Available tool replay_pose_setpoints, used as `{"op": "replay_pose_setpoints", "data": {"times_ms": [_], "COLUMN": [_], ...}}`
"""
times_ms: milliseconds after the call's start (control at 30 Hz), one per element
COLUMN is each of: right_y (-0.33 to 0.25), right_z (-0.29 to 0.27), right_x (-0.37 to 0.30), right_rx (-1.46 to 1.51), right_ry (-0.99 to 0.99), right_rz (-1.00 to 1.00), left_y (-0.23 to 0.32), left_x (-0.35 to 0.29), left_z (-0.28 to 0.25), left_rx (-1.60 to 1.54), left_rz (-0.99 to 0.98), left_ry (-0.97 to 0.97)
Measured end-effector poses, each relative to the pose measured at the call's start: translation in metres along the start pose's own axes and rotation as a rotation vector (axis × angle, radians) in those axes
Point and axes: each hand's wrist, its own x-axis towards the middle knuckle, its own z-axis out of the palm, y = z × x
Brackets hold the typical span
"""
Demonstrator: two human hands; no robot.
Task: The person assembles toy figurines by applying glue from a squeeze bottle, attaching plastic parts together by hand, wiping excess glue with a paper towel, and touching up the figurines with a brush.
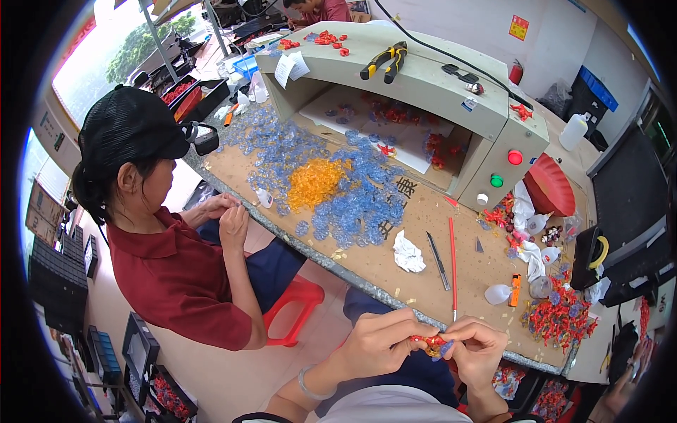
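Note:
In front of my lap, at the near edge of the workbench [352, 271], both my hands pinch one small red plastic figure [425, 341] with yellow and a translucent blue part on it. My left hand [384, 344] grips its left end between thumb and fingers. At the other end, by the blue part, my right hand [477, 352] is closed on it. Fingertips cover much of the figure. A thin red-handled paintbrush [453, 261] lies just beyond my hands, and a craft knife [438, 261] lies to its left. Nearby sits a crumpled white tissue [408, 252].
Blue translucent pieces [356, 211] surround an orange pile [314, 182]. To the right are red figures [560, 314], an orange lighter [515, 290] and a small bottle [497, 294]. A grey machine [430, 77] carrying pliers [384, 62] stands behind. A co-worker [169, 261] sits at left.

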Motion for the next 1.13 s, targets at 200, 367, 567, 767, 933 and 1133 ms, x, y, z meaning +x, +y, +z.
{"op": "replay_pose_setpoints", "data": {"times_ms": [200,367,567,767,933,1133], "right_y": [0.003,0.027,0.052,0.058,0.058,0.063], "right_z": [0.001,-0.001,-0.005,-0.009,-0.013,-0.021], "right_x": [-0.002,0.013,0.014,0.001,-0.002,0.002], "right_rx": [-0.038,-0.15,-0.222,-0.16,-0.167,0.166], "right_ry": [0.024,0.028,0.061,0.11,0.099,0.051], "right_rz": [-0.01,-0.052,-0.124,-0.085,-0.1,0.116], "left_y": [-0.007,-0.035,-0.055,-0.057,-0.053,-0.049], "left_x": [-0.003,0.001,-0.001,-0.008,-0.008,-0.005], "left_z": [0.001,0.007,0.02,0.03,0.033,0.033], "left_rx": [-0.029,-0.022,-0.139,-0.156,-0.143,-0.058], "left_rz": [0.038,0.0,-0.068,-0.099,-0.104,-0.149], "left_ry": [-0.019,0.007,-0.003,-0.024,-0.025,-0.096]}}
